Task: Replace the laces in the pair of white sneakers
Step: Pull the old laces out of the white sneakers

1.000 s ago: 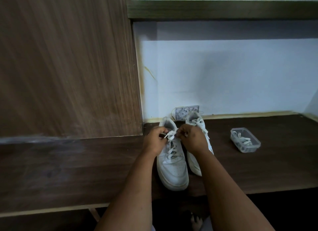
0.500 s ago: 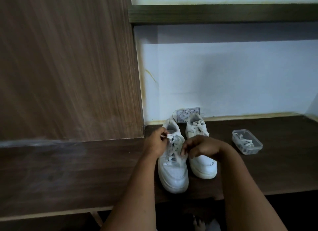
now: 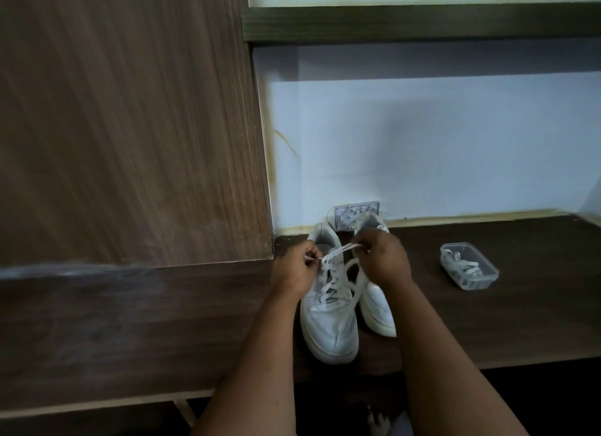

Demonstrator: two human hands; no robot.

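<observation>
On the dark wooden shelf (image 3: 487,321), our left hand (image 3: 294,269) and right hand (image 3: 385,260) each pinch an end of the left sneaker (image 3: 328,325)'s white lace (image 3: 338,252); we read no branding.

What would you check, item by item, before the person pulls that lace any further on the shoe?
1. Left hand pinches a lace end: ok.
2. Right hand pinches the other stretch of the lace: ok.
3. Left sneaker stands flat on the dark wooden shelf: ok.
4. Lace free of knots lower in the eyelets: cannot tell, too dim.
5. Right sneaker close beside, partly hidden by the right hand; whether its lace is done: cannot tell.
6. Clear plastic container with spare laces within view on the right: ok.
</observation>
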